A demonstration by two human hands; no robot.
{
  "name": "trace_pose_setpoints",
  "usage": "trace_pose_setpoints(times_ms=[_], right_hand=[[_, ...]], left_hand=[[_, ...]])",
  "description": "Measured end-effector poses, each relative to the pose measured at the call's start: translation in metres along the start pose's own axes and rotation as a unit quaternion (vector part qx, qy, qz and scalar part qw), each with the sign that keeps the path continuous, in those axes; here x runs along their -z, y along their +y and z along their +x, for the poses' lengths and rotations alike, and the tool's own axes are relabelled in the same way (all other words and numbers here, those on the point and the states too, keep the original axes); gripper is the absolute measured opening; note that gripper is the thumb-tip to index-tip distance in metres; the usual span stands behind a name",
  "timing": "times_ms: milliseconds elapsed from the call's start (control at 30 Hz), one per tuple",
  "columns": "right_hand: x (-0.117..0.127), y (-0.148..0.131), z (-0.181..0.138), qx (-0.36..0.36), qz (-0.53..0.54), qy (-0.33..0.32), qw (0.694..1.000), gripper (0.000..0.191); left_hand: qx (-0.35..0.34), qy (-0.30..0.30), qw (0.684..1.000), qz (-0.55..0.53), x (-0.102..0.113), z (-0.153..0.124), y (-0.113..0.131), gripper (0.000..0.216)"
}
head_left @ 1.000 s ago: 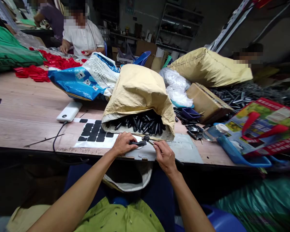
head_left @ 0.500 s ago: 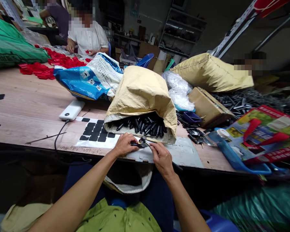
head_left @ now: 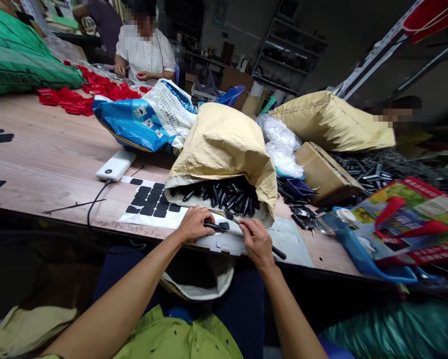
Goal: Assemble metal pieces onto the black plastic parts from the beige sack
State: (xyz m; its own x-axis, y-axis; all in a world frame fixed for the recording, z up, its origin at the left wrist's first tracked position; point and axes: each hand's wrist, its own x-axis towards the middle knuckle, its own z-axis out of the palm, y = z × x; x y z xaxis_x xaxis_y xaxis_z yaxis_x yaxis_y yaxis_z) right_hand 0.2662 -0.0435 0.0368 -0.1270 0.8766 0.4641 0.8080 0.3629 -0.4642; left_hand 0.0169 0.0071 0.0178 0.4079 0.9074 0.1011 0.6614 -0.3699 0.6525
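Observation:
My left hand [head_left: 192, 225] is closed around a small black plastic part [head_left: 217, 227] at the near table edge. My right hand [head_left: 257, 244] pinches a thin dark tool [head_left: 254, 237] whose round tip sits just beside the part. Both hands hover over a grey flat sheet [head_left: 283, 239]. Directly behind them a tan sack [head_left: 224, 144] lies open, with several black parts [head_left: 224, 195] spilling from its mouth. A white sheet of black square stickers [head_left: 149, 205] lies to the left of my left hand.
A white power bank [head_left: 116, 165] with a cable lies left. A blue-white bag [head_left: 145, 117], red pieces [head_left: 77, 97], a second tan sack [head_left: 332, 122], a cardboard box [head_left: 324, 172] and a colourful bag [head_left: 406, 219] crowd the wooden table [head_left: 44, 159]. A person in white [head_left: 145, 50] sits opposite.
My right hand has drawn slightly right, and the tool now lies lower and more slanted beside the part. The camera has tilted a little; my left hand stays put.

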Motion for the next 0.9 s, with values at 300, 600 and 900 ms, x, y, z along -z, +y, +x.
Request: trace_pose_setpoints(times_ms=[300, 600, 900], right_hand=[[-0.008, 0.04, -0.01, 0.053, -0.065, -0.022, 0.996, 0.014], [-0.008, 0.037, -0.012, 0.038, -0.077, -0.029, 0.996, 0.012], [-0.008, 0.037, -0.013, 0.04, -0.081, -0.024, 0.996, 0.014]], left_hand=[[-0.007, 0.012, 1.0, -0.028, 0.003, 0.001, -0.006, 0.021], [-0.09, -0.094, 0.986, -0.109, -0.008, -0.095, 0.033, 0.017], [0.11, -0.146, 0.981, 0.057, -0.052, -0.12, 0.013, 0.024]])
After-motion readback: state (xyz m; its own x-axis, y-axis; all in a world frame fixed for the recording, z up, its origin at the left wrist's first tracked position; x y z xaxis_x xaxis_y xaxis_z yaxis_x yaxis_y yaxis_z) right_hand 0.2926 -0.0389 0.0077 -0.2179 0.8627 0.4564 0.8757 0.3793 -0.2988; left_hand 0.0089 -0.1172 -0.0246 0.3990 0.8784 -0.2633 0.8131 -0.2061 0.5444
